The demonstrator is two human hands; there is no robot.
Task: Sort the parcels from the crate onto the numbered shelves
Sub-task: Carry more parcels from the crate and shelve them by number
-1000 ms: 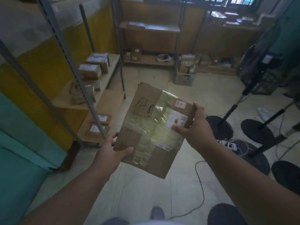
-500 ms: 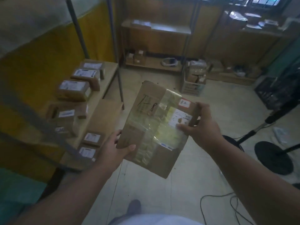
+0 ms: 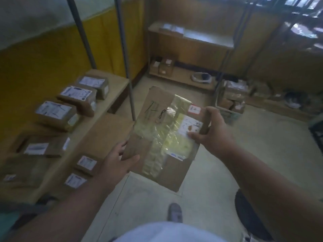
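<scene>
A flat brown cardboard parcel [image 3: 157,137], wrapped in clear tape with handwriting, a red sticker and a white label, is held tilted in front of me above the floor. My left hand [image 3: 117,163] grips its lower left edge, thumb on top. My right hand [image 3: 213,131] grips its upper right edge, thumb on the white label. To the left stands a low wooden shelf [image 3: 104,130] with several labelled brown parcels [image 3: 76,96]. The crate [image 3: 230,103] with parcels sits on the floor at the back right.
Grey metal shelf posts [image 3: 125,56] rise just left of the parcel. A second shelf unit [image 3: 185,79] with small boxes stands against the far wall. A black round stand base [image 3: 248,215] lies on the floor at lower right. My shoe [image 3: 174,212] shows below.
The view has swung left and closer to the low shelf, so more of its parcels show. The parcel stays held in both hands in the same grip.
</scene>
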